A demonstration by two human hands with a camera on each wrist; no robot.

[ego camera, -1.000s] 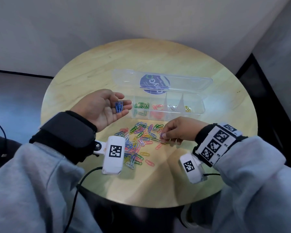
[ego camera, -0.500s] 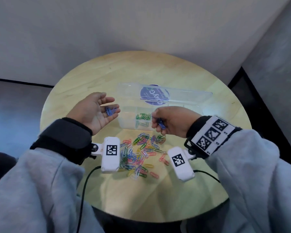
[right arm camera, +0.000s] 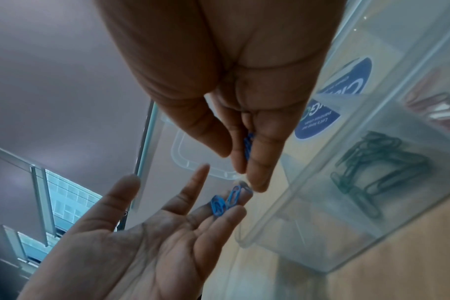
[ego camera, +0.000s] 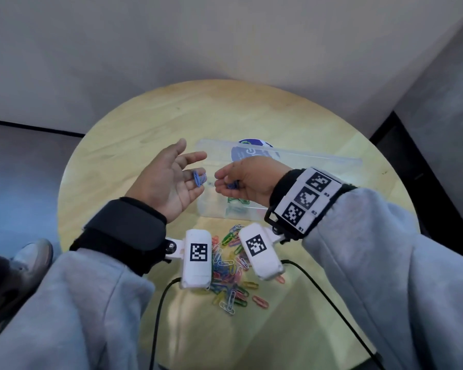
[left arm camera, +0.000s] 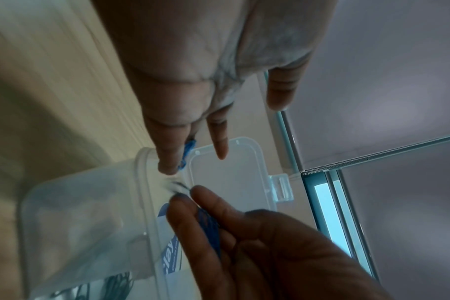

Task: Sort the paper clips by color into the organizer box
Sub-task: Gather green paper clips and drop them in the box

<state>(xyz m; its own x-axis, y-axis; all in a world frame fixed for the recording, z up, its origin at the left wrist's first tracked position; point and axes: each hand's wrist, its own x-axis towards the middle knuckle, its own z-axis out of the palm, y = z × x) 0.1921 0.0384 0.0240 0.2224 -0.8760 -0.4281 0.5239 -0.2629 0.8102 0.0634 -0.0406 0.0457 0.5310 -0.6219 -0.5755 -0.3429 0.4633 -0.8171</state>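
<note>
My left hand (ego camera: 195, 173) is held palm up over the left end of the clear organizer box (ego camera: 211, 209), fingers straight. Blue paper clips (ego camera: 199, 179) lie on its fingers, also seen in the right wrist view (right arm camera: 226, 201). My right hand (ego camera: 221, 182) faces it, fingertips nearly touching the left fingertips, and pinches more blue clips (right arm camera: 248, 145) between curled fingers. Green clips (right arm camera: 368, 168) lie in one box compartment. The mixed pile of coloured clips (ego camera: 231, 271) sits on the table nearer to me, partly hidden by the wrist cameras.
The box's open lid (ego camera: 305, 160), with a round blue sticker, lies flat behind the box. The round wooden table (ego camera: 145, 124) stands in a corner between walls. A shoe (ego camera: 32, 256) shows on the floor at the left. Cables hang off the near table edge.
My right hand left the pile with blue clips and moved up and left to meet the left hand's fingertips. The left hand stayed palm up and shifted slightly over the box's left end.
</note>
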